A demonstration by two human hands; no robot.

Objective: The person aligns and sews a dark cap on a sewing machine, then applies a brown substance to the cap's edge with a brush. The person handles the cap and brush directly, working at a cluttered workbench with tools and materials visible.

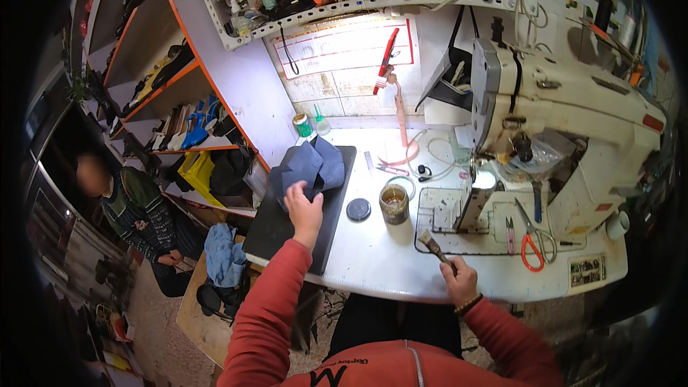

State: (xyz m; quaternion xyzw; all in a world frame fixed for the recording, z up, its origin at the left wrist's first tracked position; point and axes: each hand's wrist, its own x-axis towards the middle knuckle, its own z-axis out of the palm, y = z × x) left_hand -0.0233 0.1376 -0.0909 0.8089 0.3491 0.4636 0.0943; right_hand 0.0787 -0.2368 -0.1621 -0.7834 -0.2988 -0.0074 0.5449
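My right hand (460,282), near the table's front edge, grips the handle of a flat brush (431,244) whose bristles point up and left. Beyond the brush stands an open, stained jar (395,209) with brownish contents, and a round dark lid (358,209) lies beside it. My left hand (306,213) is over a black board (276,233) at the left, its fingers stretched out at the near edge of folded dark blue sheet pieces (327,165). Whether those fingertips touch the pieces I cannot tell.
A sewing machine (566,93) fills the right side. Red-handled scissors (530,244) and small snips (510,235) lie near its base. A flexible pink lamp stem (401,118) rises behind the jar. Shoe shelves (208,125) and a seated person (147,215) are at left.
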